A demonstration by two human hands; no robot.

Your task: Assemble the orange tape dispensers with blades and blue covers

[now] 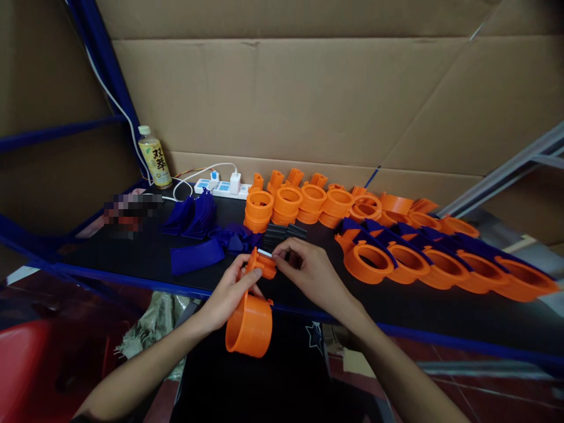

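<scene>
My left hand (235, 291) is closed round the neck of an orange plastic tape dispenser (249, 326), whose ring hangs below the hand. At the dispenser's upper end sits a toothed metal blade (265, 253). The thumb and forefinger of my right hand (304, 267) pinch the right end of this blade. Whether the blade is seated in its slot I cannot tell. Just behind my hands lie black ribbed strips (282, 233) and small blue plastic parts (238, 237). A curved blue plate (197, 257) rests left of them.
Orange dispensers (288, 202) stand in a row at the back; others with blue plates (425, 267) line the right. Stacked blue plates (191, 214), a power strip (223, 188) and a drink bottle (155, 158) are on the left. The bench has a blue front edge (396, 332).
</scene>
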